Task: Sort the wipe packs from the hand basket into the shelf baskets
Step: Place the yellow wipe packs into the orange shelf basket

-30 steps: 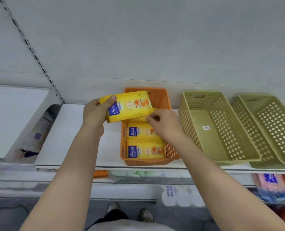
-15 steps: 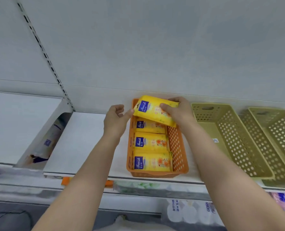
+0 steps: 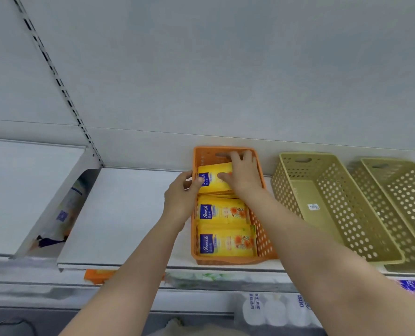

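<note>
An orange shelf basket (image 3: 262,236) stands on the white shelf (image 3: 128,214) and holds yellow wipe packs lying flat. One yellow wipe pack (image 3: 212,177) lies at the basket's far end; my right hand (image 3: 244,175) presses on top of it with thumb and fingers around it. My left hand (image 3: 179,200) sits at the basket's left wall, its thumb touching that pack's left edge. Two more yellow packs (image 3: 222,212) (image 3: 225,242) fill the middle and near end. The hand basket is out of view.
Two olive perforated baskets (image 3: 332,209) (image 3: 400,202) stand to the right of the orange one with no packs visible in them. A lower shelf shows white packages (image 3: 269,309) and other goods. A shelf divider panel (image 3: 56,209) stands at the left.
The yellow pack passed from my left hand to my right, went over the orange basket and came down into its far end. My left hand moved to the basket's left wall.
</note>
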### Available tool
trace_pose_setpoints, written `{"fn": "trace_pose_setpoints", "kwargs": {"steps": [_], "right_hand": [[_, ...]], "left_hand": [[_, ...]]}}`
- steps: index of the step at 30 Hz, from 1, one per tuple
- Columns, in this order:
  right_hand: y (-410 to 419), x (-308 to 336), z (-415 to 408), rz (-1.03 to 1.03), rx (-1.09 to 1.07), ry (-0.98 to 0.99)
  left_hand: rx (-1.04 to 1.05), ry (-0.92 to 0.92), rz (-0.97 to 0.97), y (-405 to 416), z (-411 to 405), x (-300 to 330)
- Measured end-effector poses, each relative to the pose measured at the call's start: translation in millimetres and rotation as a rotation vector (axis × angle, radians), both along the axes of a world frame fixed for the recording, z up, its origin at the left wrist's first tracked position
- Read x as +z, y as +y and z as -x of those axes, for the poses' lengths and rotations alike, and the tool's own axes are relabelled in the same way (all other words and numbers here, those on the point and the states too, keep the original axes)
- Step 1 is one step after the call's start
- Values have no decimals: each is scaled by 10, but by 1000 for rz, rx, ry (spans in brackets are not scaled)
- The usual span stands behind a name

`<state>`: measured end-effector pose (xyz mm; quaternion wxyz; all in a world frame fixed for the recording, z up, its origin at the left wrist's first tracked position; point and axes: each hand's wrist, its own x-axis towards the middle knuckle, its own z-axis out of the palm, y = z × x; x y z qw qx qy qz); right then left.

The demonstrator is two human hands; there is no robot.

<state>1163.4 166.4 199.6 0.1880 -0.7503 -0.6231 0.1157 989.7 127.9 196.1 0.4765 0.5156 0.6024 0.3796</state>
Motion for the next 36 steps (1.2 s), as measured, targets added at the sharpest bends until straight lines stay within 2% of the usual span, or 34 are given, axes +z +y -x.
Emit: {"fn": "trace_pose_setpoints", "kwargs": {"steps": [2, 5, 6, 8, 11, 16, 19, 23, 29, 32, 34, 36], "right_hand": [[-40, -62, 19, -78, 31, -185], [-44, -154, 53, -26, 1, -321], [-36, -182, 61, 25, 9, -311], [-12, -225, 50, 129, 56, -172], [4, -273, 10, 143, 97, 6], [-27, -310, 48, 80, 40, -127], [2, -291, 50, 193, 30, -72], [10, -249, 54, 219, 37, 2], [-228, -50, 23, 111, 83, 4], [-427, 75, -38, 332, 220, 145], [-518, 90, -50, 516, 300, 135], [-570, 36, -18, 616, 361, 79]], "left_hand": [[0, 5, 0, 14, 5, -22], [-10, 13, 4, 35, 5, -41], [-16, 15, 4, 39, 4, -44], [-23, 21, 3, 42, 5, -48], [-31, 27, 0, 48, 13, -52], [-38, -1, 4, 81, -7, -61], [-44, -44, 6, 84, -2, -71], [-53, -63, -5, 91, 6, -78], [-77, -76, -9, 90, 11, -89], [-91, -76, -8, 57, 26, -73], [-105, -80, 2, -6, 27, -72], [-102, -101, 31, -100, 15, -86]]}}
